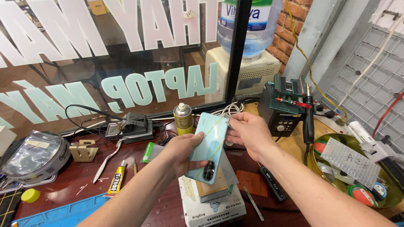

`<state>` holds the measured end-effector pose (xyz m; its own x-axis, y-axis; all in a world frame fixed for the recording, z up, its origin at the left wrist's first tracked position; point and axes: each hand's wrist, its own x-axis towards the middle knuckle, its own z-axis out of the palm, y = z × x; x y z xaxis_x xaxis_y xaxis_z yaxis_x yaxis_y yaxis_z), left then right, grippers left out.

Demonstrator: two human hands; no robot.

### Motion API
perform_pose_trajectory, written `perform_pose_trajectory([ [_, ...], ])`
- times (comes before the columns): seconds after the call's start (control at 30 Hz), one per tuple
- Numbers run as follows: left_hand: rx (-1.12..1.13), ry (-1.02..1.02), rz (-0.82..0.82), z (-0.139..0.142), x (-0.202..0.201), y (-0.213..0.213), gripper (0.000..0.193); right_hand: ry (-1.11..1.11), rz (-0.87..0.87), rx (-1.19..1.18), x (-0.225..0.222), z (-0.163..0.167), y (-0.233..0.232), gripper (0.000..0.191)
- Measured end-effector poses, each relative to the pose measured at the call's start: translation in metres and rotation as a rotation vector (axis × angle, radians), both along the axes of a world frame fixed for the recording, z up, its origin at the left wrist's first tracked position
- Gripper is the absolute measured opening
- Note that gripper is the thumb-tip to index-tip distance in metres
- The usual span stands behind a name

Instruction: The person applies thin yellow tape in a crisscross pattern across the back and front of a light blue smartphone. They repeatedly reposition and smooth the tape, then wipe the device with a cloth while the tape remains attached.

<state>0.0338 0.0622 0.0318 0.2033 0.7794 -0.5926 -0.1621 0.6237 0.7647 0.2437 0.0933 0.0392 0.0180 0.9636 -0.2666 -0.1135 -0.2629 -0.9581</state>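
Note:
A light blue phone [209,145] is held back-side up over the bench, its dark camera block at the near end. My left hand [185,152] grips its left side from below. My right hand [248,132] pinches the far right corner, where a thin yellowish rubber band runs diagonally across the phone's back. Directly under the phone stands a white machine with a wooden block on top [212,199].
A spray can [183,118] stands behind the phone. A glue tube [116,179], tweezers [105,162], a soldering stand [132,126] and a tape roll [35,157] lie at left. A black station [282,107], soldering handle [309,113] and green bowl of parts [357,172] sit at right.

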Motion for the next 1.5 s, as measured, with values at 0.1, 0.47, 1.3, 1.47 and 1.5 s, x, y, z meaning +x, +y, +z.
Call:
perform_pose_trajectory([
  [0.1,0.1,-0.071,-0.083,-0.002,0.007,-0.003,0.027,0.047,0.004,0.097,-0.011,0.003,0.0,0.02],
  [0.47,0.324,-0.017,-0.007,0.0,-0.004,-0.014,0.035,-0.334,0.254,0.599,-0.05,0.02,-0.02,0.017],
  [1.3,0.345,0.337,-0.063,-0.002,-0.037,-0.02,0.03,-0.243,0.194,0.48,-0.033,-0.01,0.001,0.02],
  [1.47,0.405,0.373,-0.071,-0.007,-0.038,-0.025,0.031,-0.678,0.248,0.674,-0.045,-0.019,-0.019,0.017],
  [1.5,0.394,0.366,-0.062,-0.008,-0.039,-0.026,0.031,-0.69,0.26,0.716,-0.046,-0.019,-0.02,0.018],
])
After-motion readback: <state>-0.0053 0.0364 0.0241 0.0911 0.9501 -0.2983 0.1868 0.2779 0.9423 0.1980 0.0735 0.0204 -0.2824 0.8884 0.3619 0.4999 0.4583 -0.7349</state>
